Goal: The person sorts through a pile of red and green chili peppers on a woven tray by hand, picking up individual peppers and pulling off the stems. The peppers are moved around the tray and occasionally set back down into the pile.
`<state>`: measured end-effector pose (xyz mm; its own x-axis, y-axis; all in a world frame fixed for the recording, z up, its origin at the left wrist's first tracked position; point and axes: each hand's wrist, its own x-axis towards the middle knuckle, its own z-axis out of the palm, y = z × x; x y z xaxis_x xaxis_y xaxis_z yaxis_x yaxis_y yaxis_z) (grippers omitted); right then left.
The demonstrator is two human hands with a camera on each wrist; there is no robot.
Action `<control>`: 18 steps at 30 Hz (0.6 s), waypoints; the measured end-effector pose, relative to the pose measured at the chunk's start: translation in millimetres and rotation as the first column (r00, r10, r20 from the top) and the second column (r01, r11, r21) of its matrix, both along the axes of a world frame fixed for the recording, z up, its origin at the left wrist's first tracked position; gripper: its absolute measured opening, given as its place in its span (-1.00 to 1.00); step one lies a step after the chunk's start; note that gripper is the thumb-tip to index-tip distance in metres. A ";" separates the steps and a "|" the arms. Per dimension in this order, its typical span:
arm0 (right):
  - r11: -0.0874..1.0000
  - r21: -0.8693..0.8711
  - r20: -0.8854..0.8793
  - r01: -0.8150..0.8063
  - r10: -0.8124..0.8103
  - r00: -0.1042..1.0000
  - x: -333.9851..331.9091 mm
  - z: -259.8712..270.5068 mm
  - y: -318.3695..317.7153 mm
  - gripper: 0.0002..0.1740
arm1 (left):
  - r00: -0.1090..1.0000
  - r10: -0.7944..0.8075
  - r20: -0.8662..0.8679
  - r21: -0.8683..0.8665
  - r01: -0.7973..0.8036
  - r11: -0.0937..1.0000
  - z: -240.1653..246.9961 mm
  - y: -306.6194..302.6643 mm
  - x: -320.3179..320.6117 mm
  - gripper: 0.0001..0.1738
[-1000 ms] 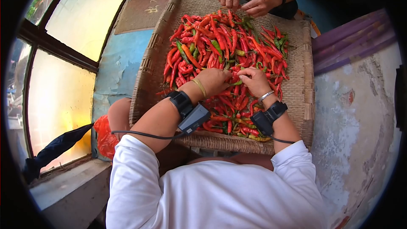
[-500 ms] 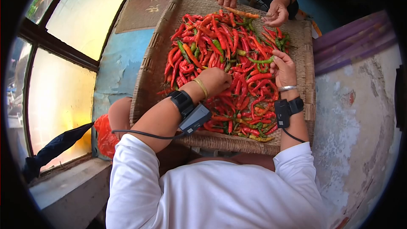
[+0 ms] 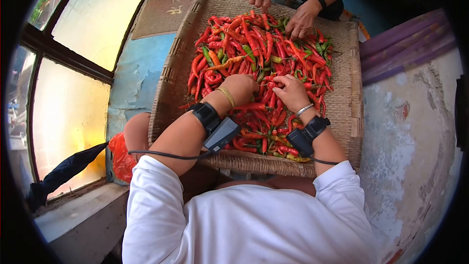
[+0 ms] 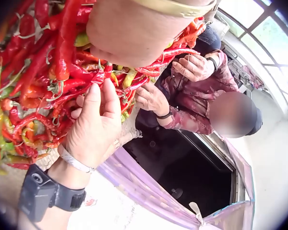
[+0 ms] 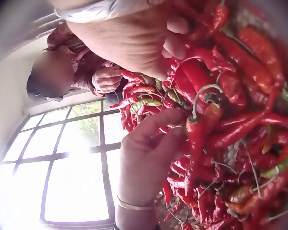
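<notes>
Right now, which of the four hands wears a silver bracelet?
The right hand of the person in white: it has a silver bracelet. The left hand wears a yellowish bracelet; the other person's hands show no silver one.

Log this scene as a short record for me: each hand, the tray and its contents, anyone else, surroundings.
Left hand: left hand, fingers curled among the peppers; whether it grips one is unclear
Right hand: right hand, pinching a red pepper
Container: woven tray
Contents: mostly red peppers, some green
Other person: other person's hands at the tray's far end
Left side: window, red plastic bag
Right side: purple cloth
</notes>
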<state>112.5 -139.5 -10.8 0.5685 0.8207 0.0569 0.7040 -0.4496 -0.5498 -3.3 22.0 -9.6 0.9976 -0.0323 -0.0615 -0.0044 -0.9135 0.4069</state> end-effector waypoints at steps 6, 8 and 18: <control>0.997 -0.083 -0.014 -0.003 0.002 1.000 -12.0 9.0 4.7 -0.79 | 0.999 0.008 -0.035 -0.065 -0.011 0.998 6.0 -6.5 0.3 -0.76; 0.999 -0.046 -0.077 0.005 -0.008 0.997 -13.3 12.5 6.8 -0.83 | 0.998 0.054 -0.013 -0.113 -0.056 0.992 0.3 -8.0 1.6 -0.73; 0.936 0.231 -0.625 0.264 -0.065 0.778 -3.2 48.1 2.7 -0.95 | 0.994 0.049 0.095 -0.416 -0.005 0.909 5.8 -6.3 2.2 -0.82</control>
